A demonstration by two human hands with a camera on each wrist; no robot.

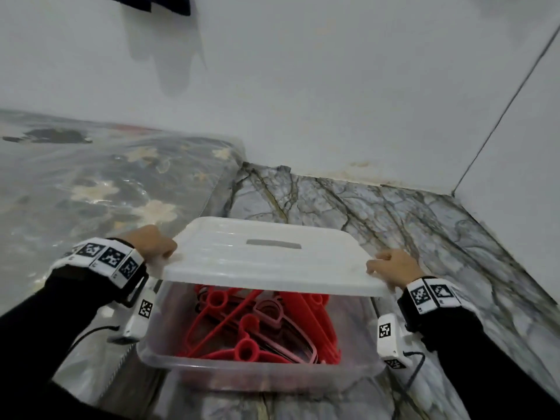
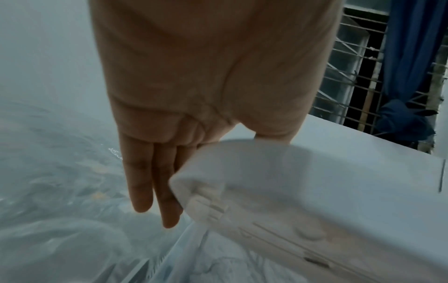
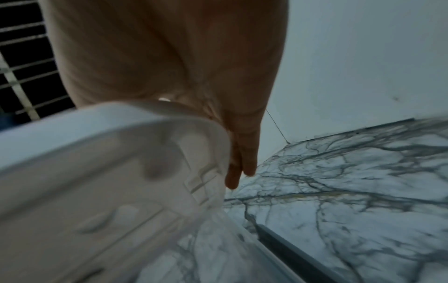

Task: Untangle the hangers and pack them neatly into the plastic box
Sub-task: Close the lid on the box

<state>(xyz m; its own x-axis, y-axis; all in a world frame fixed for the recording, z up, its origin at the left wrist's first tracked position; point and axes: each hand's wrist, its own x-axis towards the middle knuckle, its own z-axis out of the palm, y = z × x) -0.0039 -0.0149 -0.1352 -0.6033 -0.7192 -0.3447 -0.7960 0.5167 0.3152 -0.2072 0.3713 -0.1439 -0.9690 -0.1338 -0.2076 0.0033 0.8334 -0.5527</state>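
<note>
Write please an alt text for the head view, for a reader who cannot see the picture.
Two hands hold a white lid by its short edges, the left hand and right hand one on each side, just above a clear plastic box filled with red hangers. The box stands on a marble-patterned floor by a white wall.

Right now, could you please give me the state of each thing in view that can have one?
lid: off the box, held above it at both ends.
plastic box: open, on the floor.
hangers: inside the box.
left hand: grips the lid's left edge.
right hand: grips the lid's right edge.
</note>
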